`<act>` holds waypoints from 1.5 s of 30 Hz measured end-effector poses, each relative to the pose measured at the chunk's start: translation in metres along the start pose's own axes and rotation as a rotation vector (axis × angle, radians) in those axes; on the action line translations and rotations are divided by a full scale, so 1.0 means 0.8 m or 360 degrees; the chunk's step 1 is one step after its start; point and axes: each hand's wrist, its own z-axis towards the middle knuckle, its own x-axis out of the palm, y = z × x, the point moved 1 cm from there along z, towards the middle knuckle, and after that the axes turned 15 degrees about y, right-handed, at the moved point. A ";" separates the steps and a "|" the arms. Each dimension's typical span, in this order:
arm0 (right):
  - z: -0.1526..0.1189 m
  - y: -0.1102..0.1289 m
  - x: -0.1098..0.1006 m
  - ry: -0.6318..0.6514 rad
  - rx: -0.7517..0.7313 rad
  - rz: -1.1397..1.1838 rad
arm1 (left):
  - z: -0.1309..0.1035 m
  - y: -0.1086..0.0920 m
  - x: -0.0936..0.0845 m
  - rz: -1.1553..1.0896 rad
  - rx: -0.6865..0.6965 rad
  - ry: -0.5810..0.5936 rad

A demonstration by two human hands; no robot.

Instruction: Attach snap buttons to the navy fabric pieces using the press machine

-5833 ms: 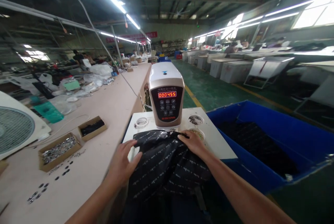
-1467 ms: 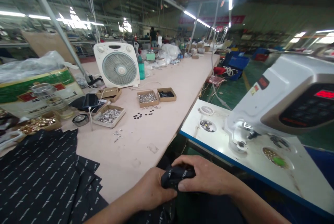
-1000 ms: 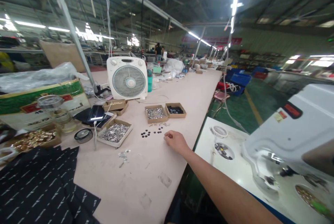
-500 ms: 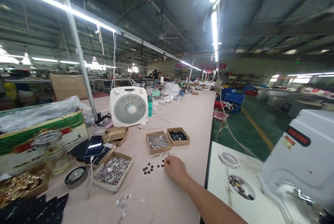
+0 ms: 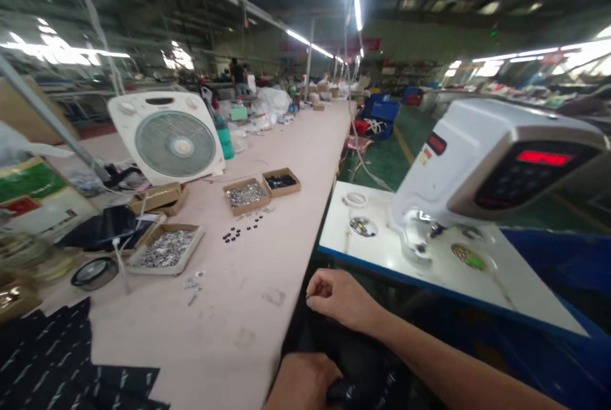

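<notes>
At the frame's bottom middle, soft black cloth with white print (image 5: 386, 386) pokes out right of the curled left hand (image 5: 305, 379), which grips it. The right hand (image 5: 344, 300) is pinched just above, maybe holding something tiny; I can't tell.

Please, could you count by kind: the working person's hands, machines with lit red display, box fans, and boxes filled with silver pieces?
Left hand and right hand: 2
Machine with lit red display: 1
Box fan: 1
Boxes of silver pieces: 2
Total: 6
</notes>
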 end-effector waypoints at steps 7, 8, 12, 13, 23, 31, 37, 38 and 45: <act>-0.147 -0.046 0.042 -0.0126 0.0125 0.0111 | -0.018 -0.025 0.014 0.0800 0.0073 -0.0175; -0.156 -0.049 0.047 -0.0147 0.0127 0.0132 | -0.021 -0.031 0.015 0.0896 0.0108 -0.0195; -0.177 -0.053 0.058 -0.0167 0.0073 0.0214 | -0.034 -0.047 0.021 0.1097 0.0252 -0.0362; -0.180 -0.052 0.059 -0.0167 0.0049 0.0223 | -0.037 -0.050 0.021 0.1116 0.0289 -0.0410; -0.196 -0.045 0.065 -0.0241 -0.0196 0.0124 | -0.063 -0.075 0.018 0.1086 0.0493 -0.0643; -0.202 -0.046 0.071 -0.0301 -0.0309 -0.0110 | -0.067 -0.076 0.017 0.1059 0.0493 -0.0631; -0.201 -0.043 0.068 -0.0243 -0.0331 -0.0455 | -0.066 -0.075 0.016 0.1011 0.0428 -0.0603; -0.201 -0.043 0.068 -0.0232 -0.0338 -0.0511 | -0.066 -0.076 0.016 0.1010 0.0420 -0.0601; -0.201 -0.041 0.066 -0.0136 -0.0383 -0.0702 | -0.060 -0.075 0.017 0.0968 0.0389 -0.0637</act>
